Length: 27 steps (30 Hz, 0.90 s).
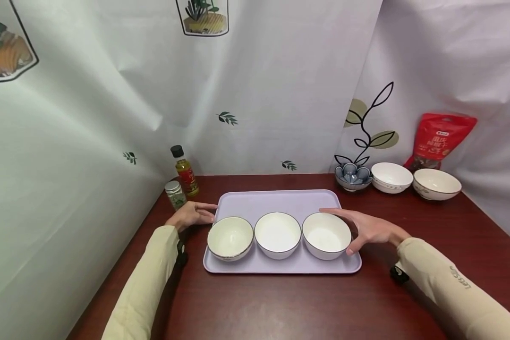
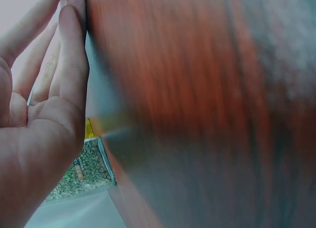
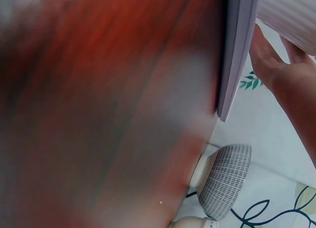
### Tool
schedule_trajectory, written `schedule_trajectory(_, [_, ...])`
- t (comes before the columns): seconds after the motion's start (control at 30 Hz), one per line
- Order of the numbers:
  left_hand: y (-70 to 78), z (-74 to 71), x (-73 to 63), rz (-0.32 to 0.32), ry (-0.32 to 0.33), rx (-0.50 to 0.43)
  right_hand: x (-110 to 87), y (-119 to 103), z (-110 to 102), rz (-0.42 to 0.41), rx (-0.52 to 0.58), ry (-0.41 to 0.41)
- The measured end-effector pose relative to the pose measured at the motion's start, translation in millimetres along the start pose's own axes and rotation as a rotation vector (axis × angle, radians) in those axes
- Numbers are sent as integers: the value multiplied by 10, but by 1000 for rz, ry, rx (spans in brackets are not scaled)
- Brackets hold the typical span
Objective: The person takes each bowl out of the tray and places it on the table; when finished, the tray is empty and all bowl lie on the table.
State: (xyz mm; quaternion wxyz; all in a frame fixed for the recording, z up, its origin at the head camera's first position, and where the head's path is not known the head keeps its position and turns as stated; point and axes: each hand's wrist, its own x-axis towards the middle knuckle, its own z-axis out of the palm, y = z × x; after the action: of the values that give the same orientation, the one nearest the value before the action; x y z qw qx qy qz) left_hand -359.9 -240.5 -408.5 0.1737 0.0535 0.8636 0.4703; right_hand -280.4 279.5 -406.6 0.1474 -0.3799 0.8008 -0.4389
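Note:
A pale lilac tray lies on the dark red-brown table, carrying three white bowls in a row: the left bowl, middle bowl and right bowl. At the tray's left rim, my left hand touches the edge with nearly straight fingers; its fingertips are cut off in the left wrist view. My right hand holds the right bowl by its side, thumb at the near right and fingers along the far rim. The bowl's ribbed outer wall shows beside that hand in the right wrist view.
Behind my left hand stand a jar of green dried herbs and a black-capped oil bottle. At the back right are a blue-grey petal-shaped bowl, two white bowls, one patterned, and a red pouch. White cloth walls enclose the table.

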Motion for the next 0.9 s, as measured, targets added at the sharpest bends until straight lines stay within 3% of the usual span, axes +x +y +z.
schedule_trajectory(0.6, [-15, 0, 2, 6, -18, -14, 51, -16, 13, 48, -7, 28])
schedule_trajectory(0.9, [15, 12, -16, -4, -14, -2, -23, -64, -62, 53, -30, 111])
